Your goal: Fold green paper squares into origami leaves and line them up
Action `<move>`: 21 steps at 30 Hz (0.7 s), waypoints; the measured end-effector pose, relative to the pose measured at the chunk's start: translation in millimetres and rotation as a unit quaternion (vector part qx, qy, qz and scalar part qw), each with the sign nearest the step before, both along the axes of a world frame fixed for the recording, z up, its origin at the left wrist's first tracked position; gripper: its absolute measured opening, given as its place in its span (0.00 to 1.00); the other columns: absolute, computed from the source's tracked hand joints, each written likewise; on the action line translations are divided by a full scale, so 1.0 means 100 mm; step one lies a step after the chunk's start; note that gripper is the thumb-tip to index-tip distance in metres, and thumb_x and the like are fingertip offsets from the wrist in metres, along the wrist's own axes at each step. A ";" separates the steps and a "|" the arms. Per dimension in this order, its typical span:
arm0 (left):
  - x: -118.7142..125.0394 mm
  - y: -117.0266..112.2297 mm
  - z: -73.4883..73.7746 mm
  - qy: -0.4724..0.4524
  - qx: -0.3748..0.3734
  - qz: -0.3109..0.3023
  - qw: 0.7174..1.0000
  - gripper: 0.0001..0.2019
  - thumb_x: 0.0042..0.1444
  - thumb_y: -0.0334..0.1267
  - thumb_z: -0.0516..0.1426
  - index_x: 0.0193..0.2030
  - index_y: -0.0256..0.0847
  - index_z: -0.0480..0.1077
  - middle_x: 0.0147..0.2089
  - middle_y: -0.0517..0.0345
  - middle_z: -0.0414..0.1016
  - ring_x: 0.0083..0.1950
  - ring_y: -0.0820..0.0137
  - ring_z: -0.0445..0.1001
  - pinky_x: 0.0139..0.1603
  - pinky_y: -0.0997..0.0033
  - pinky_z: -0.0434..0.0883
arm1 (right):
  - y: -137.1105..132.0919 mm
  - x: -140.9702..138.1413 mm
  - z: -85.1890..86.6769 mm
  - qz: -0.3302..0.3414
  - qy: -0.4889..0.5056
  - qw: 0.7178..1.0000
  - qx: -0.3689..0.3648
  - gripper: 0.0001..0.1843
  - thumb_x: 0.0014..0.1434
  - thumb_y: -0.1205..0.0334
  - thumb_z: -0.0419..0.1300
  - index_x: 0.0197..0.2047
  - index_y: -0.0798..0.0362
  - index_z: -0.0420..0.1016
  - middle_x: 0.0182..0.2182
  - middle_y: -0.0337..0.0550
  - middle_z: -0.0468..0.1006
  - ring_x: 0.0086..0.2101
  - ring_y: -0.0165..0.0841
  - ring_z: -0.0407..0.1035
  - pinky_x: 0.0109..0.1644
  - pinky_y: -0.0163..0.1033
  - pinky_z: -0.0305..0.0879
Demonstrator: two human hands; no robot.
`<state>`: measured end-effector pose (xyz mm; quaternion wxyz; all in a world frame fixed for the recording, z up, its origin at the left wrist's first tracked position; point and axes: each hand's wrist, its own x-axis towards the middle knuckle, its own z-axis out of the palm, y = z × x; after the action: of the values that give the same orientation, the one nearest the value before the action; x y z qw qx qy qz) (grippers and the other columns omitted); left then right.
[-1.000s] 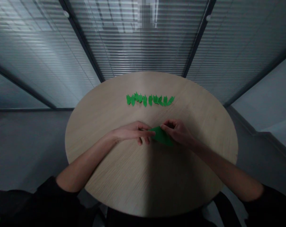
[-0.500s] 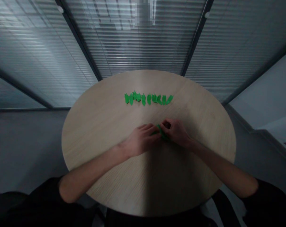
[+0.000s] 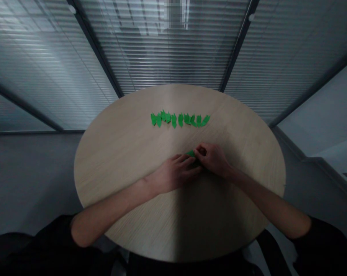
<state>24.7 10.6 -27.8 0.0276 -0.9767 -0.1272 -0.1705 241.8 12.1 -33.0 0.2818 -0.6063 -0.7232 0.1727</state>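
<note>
Folded green paper (image 3: 190, 153) is poking out between the hands — the right hand (image 3: 213, 159) clamping it from 3 o'clock, the left hand (image 3: 176, 174) pressing, fingers together, from 8 o'clock — its long axis mostly hidden.

We see a folded piece of matt green paper (image 3: 190, 153) and matt green paper leaf cut-outs (image 3: 180, 120) on a round, smooth, pale wood-grain tabletop (image 3: 118, 180).
</note>
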 end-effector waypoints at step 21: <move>0.09 -0.15 0.01 0.019 -0.064 0.056 0.996 0.24 0.70 0.57 0.54 0.64 0.48 0.74 0.63 0.37 0.70 0.63 0.45 0.67 0.61 0.41 0.69 | 0.03 0.02 0.00 -0.004 0.012 1.000 -0.011 0.09 0.62 0.60 0.62 0.30 0.53 0.76 0.24 0.40 0.77 0.26 0.32 0.70 0.32 0.36 0.59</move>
<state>33.8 -4.0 -27.1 -0.0227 -0.9709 -0.1922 -0.1413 243.4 15.2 -33.4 0.2848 -0.6098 -0.7157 0.1866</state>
